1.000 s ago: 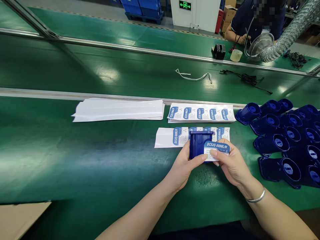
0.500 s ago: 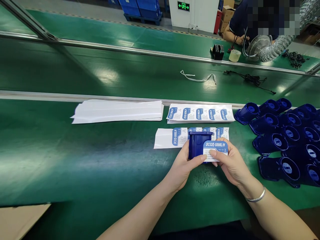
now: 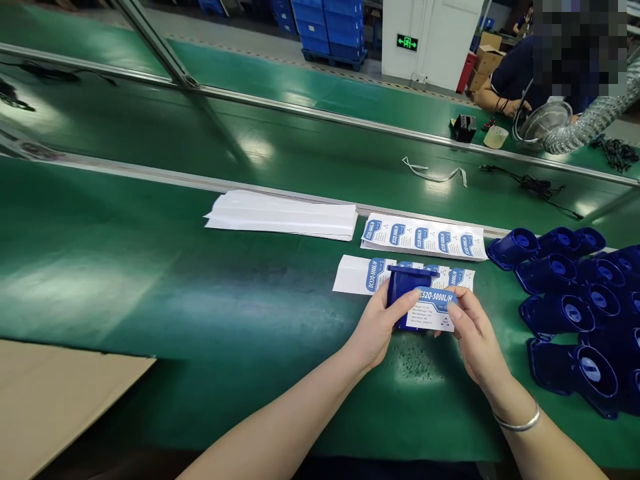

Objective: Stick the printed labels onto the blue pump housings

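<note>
Both hands hold one blue plastic housing [image 3: 406, 279] above the green bench [image 3: 200, 300]. My left hand [image 3: 381, 327] grips its left side, thumb pressing on a white and blue label [image 3: 434, 312] printed "DC52Q-5000L/H" that lies on the housing's face. My right hand [image 3: 474, 333] holds the housing's right side, fingertips at the label's right edge. Just behind the housing lies a partly used label strip [image 3: 360, 275].
A full label sheet [image 3: 425, 237] and a stack of blank backing sheets [image 3: 283, 215] lie by the metal rail. A heap of blue housings [image 3: 570, 293] fills the right. Cardboard [image 3: 55, 400] sits at lower left. Across the belt another person [image 3: 530, 73] works near a cable [image 3: 530, 181].
The view has swung left and up, so everything sits further right in frame. My left thumb has slid onto the label; my right fingers have shifted to its right edge.
</note>
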Demonstrator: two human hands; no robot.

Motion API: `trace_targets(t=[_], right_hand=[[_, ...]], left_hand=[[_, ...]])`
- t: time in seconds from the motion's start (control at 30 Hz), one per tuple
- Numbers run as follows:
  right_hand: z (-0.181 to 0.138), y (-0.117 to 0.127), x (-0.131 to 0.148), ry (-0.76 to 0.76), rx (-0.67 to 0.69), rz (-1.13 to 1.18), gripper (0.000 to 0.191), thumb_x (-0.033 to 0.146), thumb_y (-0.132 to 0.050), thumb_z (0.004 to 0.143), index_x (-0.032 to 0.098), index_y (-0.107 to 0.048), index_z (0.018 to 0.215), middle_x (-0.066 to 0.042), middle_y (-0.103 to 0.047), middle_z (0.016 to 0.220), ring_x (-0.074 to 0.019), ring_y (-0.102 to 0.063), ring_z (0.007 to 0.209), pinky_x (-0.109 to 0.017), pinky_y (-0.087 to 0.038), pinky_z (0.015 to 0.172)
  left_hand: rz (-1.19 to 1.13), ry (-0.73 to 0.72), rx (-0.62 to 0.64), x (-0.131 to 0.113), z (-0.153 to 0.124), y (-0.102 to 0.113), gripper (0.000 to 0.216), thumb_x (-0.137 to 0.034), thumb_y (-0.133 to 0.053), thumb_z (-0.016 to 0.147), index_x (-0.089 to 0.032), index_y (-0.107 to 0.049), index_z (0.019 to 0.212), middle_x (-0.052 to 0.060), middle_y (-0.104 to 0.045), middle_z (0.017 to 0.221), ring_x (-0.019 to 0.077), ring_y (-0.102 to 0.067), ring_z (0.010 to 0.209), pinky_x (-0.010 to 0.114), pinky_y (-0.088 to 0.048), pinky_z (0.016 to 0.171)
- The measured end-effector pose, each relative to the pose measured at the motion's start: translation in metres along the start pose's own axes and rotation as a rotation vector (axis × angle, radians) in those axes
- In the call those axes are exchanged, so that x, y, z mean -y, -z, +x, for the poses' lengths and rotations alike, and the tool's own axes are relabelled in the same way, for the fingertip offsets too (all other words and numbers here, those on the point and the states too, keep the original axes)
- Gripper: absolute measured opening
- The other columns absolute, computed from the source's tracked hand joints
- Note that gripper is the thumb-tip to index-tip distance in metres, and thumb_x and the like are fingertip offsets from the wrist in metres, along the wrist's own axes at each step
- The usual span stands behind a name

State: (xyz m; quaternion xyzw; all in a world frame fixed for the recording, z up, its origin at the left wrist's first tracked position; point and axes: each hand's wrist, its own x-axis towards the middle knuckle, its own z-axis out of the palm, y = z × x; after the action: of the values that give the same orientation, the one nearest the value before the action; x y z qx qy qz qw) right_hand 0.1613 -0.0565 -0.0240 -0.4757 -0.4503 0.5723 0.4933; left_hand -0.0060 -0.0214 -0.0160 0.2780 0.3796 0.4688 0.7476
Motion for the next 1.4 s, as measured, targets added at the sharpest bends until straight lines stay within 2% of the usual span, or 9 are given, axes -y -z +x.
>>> trace_targets(t=[0.1, 0.17, 0.27, 0.37, 0.77, 1.07, 1.27, 1.33, 1.4], right_hand=[[0.000, 0.002, -0.002, 0.044, -0.020, -0.042, 0.035, 0.054, -0.060, 0.096, 0.029, -0.054, 0.120, -0.005, -0.059, 0.112, -0.0212, -0.059, 0.098, -0.033, -0.053, 0.084], [0.000, 0.002, -0.001, 0.110, 0.009, -0.144, 0.061, 0.061, -0.067, 0.088, 0.031, -0.045, 0.136, -0.010, -0.053, 0.131, -0.0285, -0.055, 0.120, -0.041, -0.052, 0.097], [0.001, 0.000, -0.003, 0.231, 0.094, -0.382, 0.109, 0.067, -0.080, 0.072, 0.033, -0.017, 0.156, -0.014, -0.027, 0.158, -0.0370, -0.031, 0.146, -0.053, -0.040, 0.114], [0.003, -0.002, -0.009, 0.308, 0.154, -0.526, 0.127, 0.063, -0.086, 0.066, 0.035, -0.004, 0.159, -0.012, -0.008, 0.167, -0.0386, -0.018, 0.152, -0.060, -0.027, 0.122], [0.019, 0.008, -0.013, 0.476, 0.185, -0.545, 0.100, 0.024, -0.082, 0.076, 0.032, -0.024, 0.157, -0.012, -0.036, 0.157, -0.0328, -0.034, 0.147, -0.053, -0.031, 0.122], [0.026, 0.017, -0.004, 0.530, 0.213, -0.493, 0.104, 0.027, -0.081, 0.078, 0.030, -0.018, 0.160, -0.013, -0.037, 0.158, -0.0319, -0.034, 0.148, -0.051, -0.033, 0.121], [0.023, 0.016, 0.007, 0.449, 0.305, -0.412, 0.106, 0.019, -0.071, 0.081, 0.030, -0.004, 0.161, -0.013, -0.018, 0.166, -0.0312, -0.025, 0.152, -0.050, -0.029, 0.123], [0.021, 0.018, 0.011, 0.414, 0.302, -0.273, 0.090, 0.020, -0.064, 0.086, 0.030, -0.013, 0.159, -0.012, -0.024, 0.164, -0.0298, -0.032, 0.149, -0.049, -0.033, 0.120], [0.020, 0.020, 0.014, 0.396, 0.203, -0.170, 0.058, 0.027, -0.058, 0.093, 0.027, -0.037, 0.147, -0.012, -0.047, 0.147, -0.0280, -0.049, 0.135, -0.047, -0.042, 0.113]], left_hand=[[-0.035, 0.001, 0.003, -0.001, -0.001, 0.001, 0.054, -0.041, -0.081, 0.079, -0.019, -0.064, 0.126, 0.010, -0.074, 0.118, 0.0313, -0.068, 0.112, 0.044, -0.052, 0.099], [-0.066, 0.020, 0.004, -0.001, -0.001, 0.001, 0.057, -0.044, -0.081, 0.080, -0.019, -0.064, 0.128, 0.012, -0.073, 0.119, 0.0325, -0.067, 0.114, 0.046, -0.051, 0.101], [-0.107, 0.049, -0.009, 0.000, -0.001, 0.003, 0.059, -0.046, -0.080, 0.079, -0.019, -0.063, 0.129, 0.012, -0.074, 0.118, 0.0331, -0.067, 0.115, 0.047, -0.051, 0.101], [-0.131, 0.069, -0.031, 0.002, -0.003, 0.003, 0.058, -0.046, -0.079, 0.081, -0.020, -0.063, 0.130, 0.011, -0.073, 0.121, 0.0317, -0.065, 0.119, 0.045, -0.050, 0.104], [0.004, 0.120, -0.018, -0.004, -0.005, 0.003, 0.057, -0.039, -0.081, 0.079, -0.018, -0.064, 0.129, 0.011, -0.070, 0.129, 0.0329, -0.060, 0.125, 0.045, -0.045, 0.110], [0.126, 0.083, 0.215, -0.006, -0.009, 0.008, 0.091, -0.020, -0.091, 0.062, -0.026, -0.051, 0.144, 0.012, -0.061, 0.141, 0.0359, -0.050, 0.137, 0.048, -0.038, 0.117], [0.013, 0.040, 0.097, 0.005, -0.003, 0.015, 0.071, -0.038, -0.088, 0.070, -0.024, -0.060, 0.134, 0.012, -0.065, 0.136, 0.0357, -0.054, 0.134, 0.050, -0.041, 0.114], [-0.009, 0.024, 0.032, 0.007, 0.000, 0.016, 0.065, -0.041, -0.087, 0.072, -0.024, -0.063, 0.130, 0.010, -0.068, 0.132, 0.0338, -0.057, 0.130, 0.048, -0.042, 0.113], [-0.014, 0.012, -0.022, 0.007, 0.002, 0.017, 0.062, -0.042, -0.088, 0.071, -0.024, -0.065, 0.125, 0.009, -0.071, 0.125, 0.0317, -0.061, 0.125, 0.047, -0.044, 0.112]])
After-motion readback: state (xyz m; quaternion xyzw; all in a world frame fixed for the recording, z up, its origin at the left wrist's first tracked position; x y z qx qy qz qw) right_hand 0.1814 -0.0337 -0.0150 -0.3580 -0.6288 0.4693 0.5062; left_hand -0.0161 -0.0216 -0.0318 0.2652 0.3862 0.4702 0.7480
